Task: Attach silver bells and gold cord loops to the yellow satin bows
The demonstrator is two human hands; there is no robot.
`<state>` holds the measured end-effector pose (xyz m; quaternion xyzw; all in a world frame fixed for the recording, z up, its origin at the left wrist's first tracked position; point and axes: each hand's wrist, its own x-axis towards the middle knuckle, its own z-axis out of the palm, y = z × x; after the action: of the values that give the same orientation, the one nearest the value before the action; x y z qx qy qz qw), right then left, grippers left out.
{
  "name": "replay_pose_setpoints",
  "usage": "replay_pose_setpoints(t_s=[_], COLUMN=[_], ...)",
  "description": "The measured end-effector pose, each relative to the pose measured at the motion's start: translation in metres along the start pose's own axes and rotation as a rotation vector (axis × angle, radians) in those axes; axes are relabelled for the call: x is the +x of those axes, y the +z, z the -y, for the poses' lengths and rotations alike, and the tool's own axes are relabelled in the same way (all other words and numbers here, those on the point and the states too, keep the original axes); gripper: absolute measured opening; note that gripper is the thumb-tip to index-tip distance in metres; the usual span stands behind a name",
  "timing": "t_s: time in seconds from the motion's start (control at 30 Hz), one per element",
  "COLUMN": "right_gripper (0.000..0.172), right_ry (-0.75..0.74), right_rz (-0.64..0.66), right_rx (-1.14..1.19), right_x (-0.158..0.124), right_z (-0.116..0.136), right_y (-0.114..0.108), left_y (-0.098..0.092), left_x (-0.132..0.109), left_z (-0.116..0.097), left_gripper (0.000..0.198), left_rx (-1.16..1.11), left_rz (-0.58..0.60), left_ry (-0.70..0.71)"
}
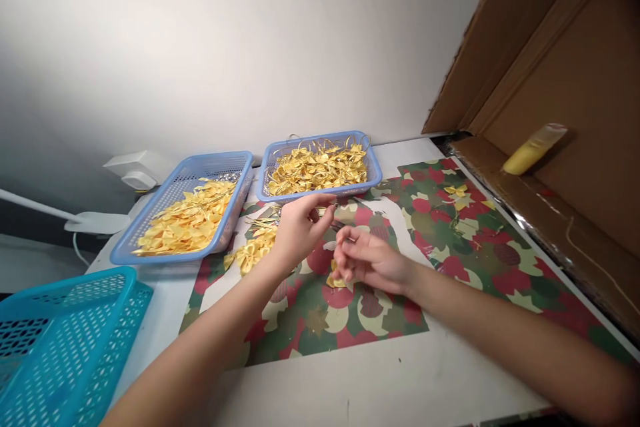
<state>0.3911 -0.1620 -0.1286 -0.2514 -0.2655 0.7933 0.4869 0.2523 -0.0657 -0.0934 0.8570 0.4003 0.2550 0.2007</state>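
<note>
Thumb & forefinger of L. hand [300, 225] nearly meet; R. hand [373, 259] curls loosely. From here I can't tell if either grips anything. Gold petal piece [337, 282] lies on patterned mat [300, 333], below R. hand. Looks like fine piecework, mid-step; next move prob. calls for steady touch.

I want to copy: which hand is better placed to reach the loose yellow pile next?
Probably the left hand: it's close beside the yellow pile, while the right hand is farther away.
</note>
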Motion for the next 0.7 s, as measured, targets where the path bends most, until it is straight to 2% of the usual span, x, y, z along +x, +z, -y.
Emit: replay_pose_setpoints(t_s=[0.03,0.1,0.2,0.27,0.43,0.7], right_gripper=[0.034,0.032,0.032,0.031,0.028,0.023], right_ry=[-0.047,-0.114,-0.17,-0.191,-0.262,-0.261], right_rz=[-0.014,-0.049,-0.131,-0.194,-0.323,-0.346], right_rx=[-0.031,-0.139,-0.327,-0.421,-0.508,-0.608], right_x=[-0.001,-0.001,0.0,0.0,-0.001,-0.004], right_z=[0.009,0.022,0.027,0.022,0.015,0.015], right_y=[0.001,0.003,0.007,0.01,0.018,0.023], left_y=[-0.005,-0.01,-0.01,-0.006,0.0,0.001], left_x=[-0.007,-0.019,-0.029,-0.031,-0.033,-0.033], left_z=[-0.001,-0.001,-0.002,-0.002,-0.002,-0.002], left_gripper=[0.025,0.026,0.03,0.03,0.026,0.029], left_rx=[-0.152,-0.452,-0.828,-1.001,-1.124,-1.271], left_rz=[-0.045,-0.06,-0.011,0.022,0.075,0.137], left_ry=[-0.048,-0.197,-0.413,-0.479,-0.5,-0.635])
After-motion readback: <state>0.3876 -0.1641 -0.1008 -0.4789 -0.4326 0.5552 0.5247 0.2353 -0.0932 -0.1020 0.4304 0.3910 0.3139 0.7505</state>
